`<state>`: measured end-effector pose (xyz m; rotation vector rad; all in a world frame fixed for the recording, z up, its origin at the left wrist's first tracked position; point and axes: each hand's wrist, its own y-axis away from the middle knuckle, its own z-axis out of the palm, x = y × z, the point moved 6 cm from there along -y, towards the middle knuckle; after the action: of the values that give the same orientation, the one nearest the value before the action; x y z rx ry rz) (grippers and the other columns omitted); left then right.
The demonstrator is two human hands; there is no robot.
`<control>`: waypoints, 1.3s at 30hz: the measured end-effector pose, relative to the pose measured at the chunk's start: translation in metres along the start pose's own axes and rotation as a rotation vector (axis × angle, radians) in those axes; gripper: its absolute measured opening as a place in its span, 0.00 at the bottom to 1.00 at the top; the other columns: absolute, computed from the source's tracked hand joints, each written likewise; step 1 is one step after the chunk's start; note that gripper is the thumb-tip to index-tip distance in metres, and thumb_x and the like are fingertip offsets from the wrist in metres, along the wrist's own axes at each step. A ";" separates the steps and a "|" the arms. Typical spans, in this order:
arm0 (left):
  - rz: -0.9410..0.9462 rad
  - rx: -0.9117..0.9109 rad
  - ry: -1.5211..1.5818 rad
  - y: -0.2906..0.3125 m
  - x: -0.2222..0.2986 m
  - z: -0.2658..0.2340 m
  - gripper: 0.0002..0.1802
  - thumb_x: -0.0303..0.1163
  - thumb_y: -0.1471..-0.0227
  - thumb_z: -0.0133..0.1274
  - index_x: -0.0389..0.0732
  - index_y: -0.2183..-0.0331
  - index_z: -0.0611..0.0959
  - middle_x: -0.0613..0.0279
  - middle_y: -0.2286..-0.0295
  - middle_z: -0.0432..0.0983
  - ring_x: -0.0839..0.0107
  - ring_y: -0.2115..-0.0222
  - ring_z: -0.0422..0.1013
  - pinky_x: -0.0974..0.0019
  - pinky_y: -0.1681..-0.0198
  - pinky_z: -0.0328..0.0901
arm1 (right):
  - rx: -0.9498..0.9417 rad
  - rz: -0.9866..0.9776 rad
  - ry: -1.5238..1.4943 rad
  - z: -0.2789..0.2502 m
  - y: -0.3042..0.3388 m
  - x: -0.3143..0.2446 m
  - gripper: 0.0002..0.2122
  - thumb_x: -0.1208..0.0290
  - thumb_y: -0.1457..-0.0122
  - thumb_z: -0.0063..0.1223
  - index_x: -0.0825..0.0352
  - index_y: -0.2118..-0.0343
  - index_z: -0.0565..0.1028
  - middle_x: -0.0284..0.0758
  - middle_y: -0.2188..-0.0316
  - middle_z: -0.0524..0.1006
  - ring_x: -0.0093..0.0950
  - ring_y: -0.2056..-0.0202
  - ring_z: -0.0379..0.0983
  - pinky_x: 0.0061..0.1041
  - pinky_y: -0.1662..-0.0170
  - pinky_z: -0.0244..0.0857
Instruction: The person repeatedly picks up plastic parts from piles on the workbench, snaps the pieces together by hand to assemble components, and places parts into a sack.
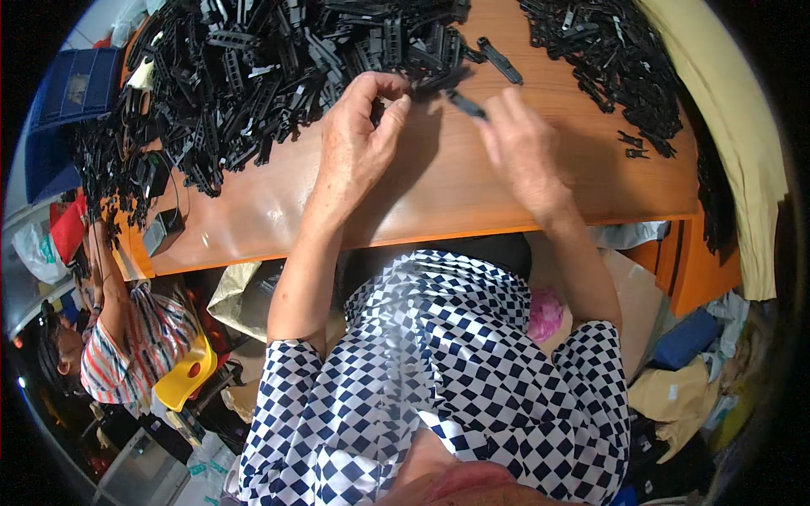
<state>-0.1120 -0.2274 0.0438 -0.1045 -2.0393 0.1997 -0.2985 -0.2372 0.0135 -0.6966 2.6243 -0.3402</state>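
Observation:
My left hand is at the near edge of a big heap of black plastic parts, its thumb and fingers closed in a pinch. A dark, blurred piece shows beside those fingertips; I cannot tell whether they grip it. To the right, my right hand is closed on one end of a slim black plastic part, which points up and left toward my left hand. Another long black clip-like part lies alone on the wooden table, just beyond my right hand.
A second heap of smaller black parts covers the table's right side, with two loose bits near it. A small dark box stands at the left edge. Another person in a striped top works at far left, near a yellow plastic stool.

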 end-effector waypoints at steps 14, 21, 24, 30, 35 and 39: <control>-0.032 0.164 -0.214 0.029 -0.049 -0.021 0.07 0.24 0.51 0.52 0.36 0.66 0.77 0.55 0.73 0.76 0.65 0.74 0.73 0.67 0.69 0.66 | 0.177 -0.195 -0.040 -0.003 -0.021 -0.035 0.06 0.75 0.52 0.52 0.63 0.70 0.73 0.32 0.70 0.67 0.29 0.64 0.69 0.29 0.65 0.66; -0.089 0.153 -0.271 0.043 -0.034 -0.023 0.04 0.24 0.51 0.52 0.37 0.69 0.77 0.53 0.74 0.75 0.62 0.75 0.73 0.66 0.70 0.67 | 0.032 -0.484 0.245 0.044 -0.068 -0.074 0.05 0.73 0.53 0.50 0.61 0.71 0.74 0.31 0.70 0.69 0.26 0.64 0.66 0.26 0.59 0.56; -0.137 0.141 -0.290 0.054 -0.040 -0.027 0.04 0.24 0.51 0.52 0.37 0.69 0.77 0.53 0.74 0.75 0.62 0.75 0.73 0.66 0.71 0.66 | 0.029 -0.547 0.322 0.051 -0.068 -0.074 0.05 0.73 0.53 0.50 0.60 0.72 0.73 0.31 0.71 0.69 0.27 0.64 0.66 0.26 0.59 0.56; -0.126 0.216 -0.196 0.066 -0.054 -0.036 0.05 0.26 0.50 0.52 0.37 0.68 0.77 0.54 0.74 0.75 0.64 0.76 0.72 0.66 0.71 0.66 | 0.090 -0.671 -0.006 0.033 -0.025 -0.084 0.05 0.72 0.52 0.49 0.61 0.71 0.74 0.33 0.65 0.72 0.27 0.59 0.67 0.26 0.60 0.59; -0.158 0.132 -0.250 0.059 -0.033 -0.031 0.08 0.29 0.46 0.51 0.36 0.64 0.77 0.59 0.73 0.75 0.75 0.73 0.69 0.71 0.68 0.65 | 0.231 -0.190 -0.583 -0.005 0.004 -0.040 0.04 0.77 0.44 0.51 0.63 0.67 0.75 0.33 0.67 0.71 0.23 0.74 0.68 0.19 0.74 0.62; 0.003 0.043 -0.230 0.041 -0.012 0.003 0.05 0.26 0.52 0.52 0.38 0.68 0.77 0.53 0.71 0.75 0.55 0.71 0.73 0.60 0.69 0.67 | 0.160 0.473 -1.185 0.008 0.031 0.035 0.05 0.73 0.45 0.54 0.66 0.66 0.72 0.32 0.69 0.74 0.20 0.75 0.70 0.19 0.71 0.64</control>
<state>-0.1098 -0.1896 0.0246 -0.0595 -2.2626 0.2670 -0.3361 -0.2296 -0.0147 -0.0982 1.5142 0.0323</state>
